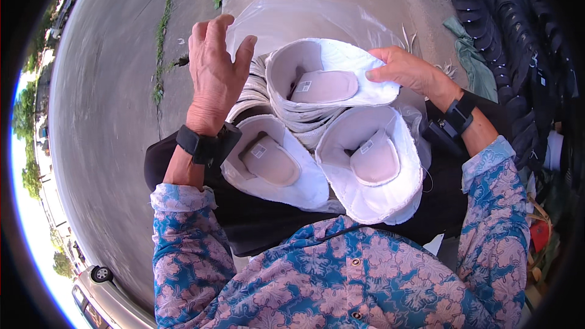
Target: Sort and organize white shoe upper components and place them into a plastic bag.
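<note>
Three stacks of nested white, cup-shaped fabric pieces stand close together over my lap. Each top piece has a pale rounded pad and a small label inside. My right hand (414,73) pinches the right rim of the top piece (378,88) on the far stack, thumb inside the rim. To the left of that stack, my left hand (216,67) is raised, its fingers apart and nothing in them. Nearer to me lie the left front piece (301,186) and the right front piece (405,195), neither touched by a hand.
Clear plastic sheeting (292,15) spreads behind the stacks. Long rows of stacked black pieces (518,36) stand at the right, beside a green cloth (472,61). Grey concrete (116,103) stretches left, with a weedy crack (161,55). A parked car (103,298) shows at lower left.
</note>
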The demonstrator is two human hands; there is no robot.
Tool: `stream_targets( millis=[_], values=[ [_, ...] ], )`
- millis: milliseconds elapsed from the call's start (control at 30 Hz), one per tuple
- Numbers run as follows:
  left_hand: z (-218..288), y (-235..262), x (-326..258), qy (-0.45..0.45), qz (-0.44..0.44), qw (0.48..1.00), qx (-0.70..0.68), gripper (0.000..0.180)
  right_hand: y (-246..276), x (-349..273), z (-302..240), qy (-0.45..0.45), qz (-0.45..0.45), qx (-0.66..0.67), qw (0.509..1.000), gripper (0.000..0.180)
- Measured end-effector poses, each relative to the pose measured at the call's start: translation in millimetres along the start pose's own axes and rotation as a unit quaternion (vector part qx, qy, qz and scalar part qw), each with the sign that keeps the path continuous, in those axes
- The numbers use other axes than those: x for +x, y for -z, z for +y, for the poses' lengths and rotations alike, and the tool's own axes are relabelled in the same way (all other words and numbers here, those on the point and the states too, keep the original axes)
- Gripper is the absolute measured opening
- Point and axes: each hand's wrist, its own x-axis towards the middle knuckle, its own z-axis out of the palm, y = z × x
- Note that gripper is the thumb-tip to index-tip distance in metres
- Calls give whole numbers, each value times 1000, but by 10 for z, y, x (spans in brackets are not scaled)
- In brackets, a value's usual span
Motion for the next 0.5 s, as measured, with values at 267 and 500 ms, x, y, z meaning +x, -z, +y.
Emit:
stream_targets(
  millis=[267, 500],
  values=[
    [600, -325, -162, -183, -319, 928, -55, 60, -369, -199, -91, 176, 201, -474, 839, 43],
    [462, -470, -226, -163, -378, 906, -95, 49, -1241, -1207, -448, 194, -105, -439, 871, 56]
  ],
)
